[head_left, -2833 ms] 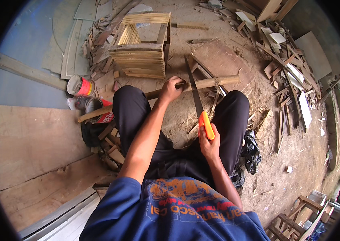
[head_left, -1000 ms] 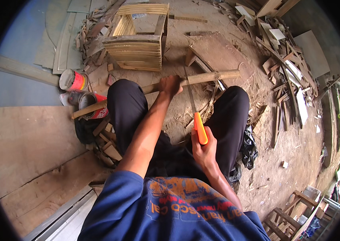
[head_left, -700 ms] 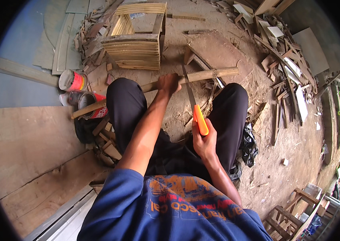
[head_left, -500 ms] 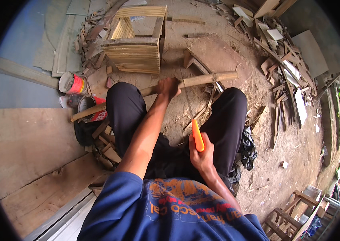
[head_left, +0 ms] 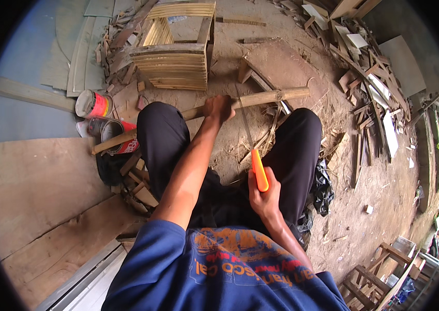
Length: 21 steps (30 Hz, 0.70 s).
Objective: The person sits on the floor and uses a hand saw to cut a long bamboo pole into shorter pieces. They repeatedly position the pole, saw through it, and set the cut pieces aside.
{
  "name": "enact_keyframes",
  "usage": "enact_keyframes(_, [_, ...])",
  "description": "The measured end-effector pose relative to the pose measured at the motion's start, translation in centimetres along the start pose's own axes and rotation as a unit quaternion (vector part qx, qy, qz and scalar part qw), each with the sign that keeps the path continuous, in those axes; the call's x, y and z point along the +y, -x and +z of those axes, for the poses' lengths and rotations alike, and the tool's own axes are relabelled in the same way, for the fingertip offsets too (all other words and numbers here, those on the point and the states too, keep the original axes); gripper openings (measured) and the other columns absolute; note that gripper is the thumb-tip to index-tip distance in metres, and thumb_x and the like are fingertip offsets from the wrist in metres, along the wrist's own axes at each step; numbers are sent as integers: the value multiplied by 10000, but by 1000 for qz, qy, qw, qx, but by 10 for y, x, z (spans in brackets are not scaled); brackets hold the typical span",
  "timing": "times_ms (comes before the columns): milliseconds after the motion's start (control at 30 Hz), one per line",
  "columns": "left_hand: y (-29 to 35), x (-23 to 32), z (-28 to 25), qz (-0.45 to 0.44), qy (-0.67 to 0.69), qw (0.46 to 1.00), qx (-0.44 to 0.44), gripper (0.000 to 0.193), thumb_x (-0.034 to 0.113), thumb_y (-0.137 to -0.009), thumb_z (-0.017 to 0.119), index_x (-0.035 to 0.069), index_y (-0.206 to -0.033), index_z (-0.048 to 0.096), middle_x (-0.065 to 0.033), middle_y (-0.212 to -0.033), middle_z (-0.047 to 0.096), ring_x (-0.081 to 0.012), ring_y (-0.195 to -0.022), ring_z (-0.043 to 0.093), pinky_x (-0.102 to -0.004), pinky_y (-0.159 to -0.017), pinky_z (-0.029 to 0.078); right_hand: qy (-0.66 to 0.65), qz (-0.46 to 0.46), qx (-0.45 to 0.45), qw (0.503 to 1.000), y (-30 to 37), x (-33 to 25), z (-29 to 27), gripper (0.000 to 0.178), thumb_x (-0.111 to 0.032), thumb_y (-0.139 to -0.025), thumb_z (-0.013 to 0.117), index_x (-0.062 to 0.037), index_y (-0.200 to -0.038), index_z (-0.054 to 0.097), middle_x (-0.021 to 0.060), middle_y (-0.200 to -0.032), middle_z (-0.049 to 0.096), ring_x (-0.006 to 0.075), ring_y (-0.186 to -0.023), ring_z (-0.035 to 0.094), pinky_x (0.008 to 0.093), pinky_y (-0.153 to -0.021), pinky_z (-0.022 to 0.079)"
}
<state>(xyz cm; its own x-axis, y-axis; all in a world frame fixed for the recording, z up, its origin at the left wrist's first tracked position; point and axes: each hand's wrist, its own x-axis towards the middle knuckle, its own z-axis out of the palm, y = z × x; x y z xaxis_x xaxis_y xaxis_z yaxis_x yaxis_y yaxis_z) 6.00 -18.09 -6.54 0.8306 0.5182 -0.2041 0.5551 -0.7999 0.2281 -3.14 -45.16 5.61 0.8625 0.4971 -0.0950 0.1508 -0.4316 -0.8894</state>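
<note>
One view only, from a camera on the head, looking steeply down over the chest and the blue shirt (head_left: 219, 269) onto the lap and the dirt floor (head_left: 375, 186). Close in: both forearms rising from the lower edge, left hand (head_left: 218, 108) and right hand (head_left: 263, 199) near the middle. Wide fisheye, so straight edges bending toward a dark round rim. Top of frame facing forward to a slatted crate (head_left: 175, 49); wooden boards (head_left: 33, 192) left, scrap wood (head_left: 369, 78) right.
</note>
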Motion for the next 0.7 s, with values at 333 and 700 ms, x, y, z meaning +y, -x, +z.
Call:
enact_keyframes(333, [-5, -6, 14, 11, 20, 1000, 19, 262, 227, -744, 726, 175, -993, 786, -157, -1025, 758, -318, -994, 738, -410, -858, 575, -47, -60, 26, 997, 2, 6, 0, 207, -147, -956, 686, 2, -882, 562, 127, -612, 560, 140, -537, 541, 322, -534, 454])
enact_keyframes(700, [-3, -7, 12, 25, 19, 999, 10, 274, 237, -747, 728, 151, -1000, 783, -160, -1016, 759, -316, -976, 743, -414, -838, 577, -20, -32, 10, 999, 9, 1, -3, 205, -148, -951, 697, -1, -904, 563, 145, -632, 594, 217, -553, 635, 322, -551, 479])
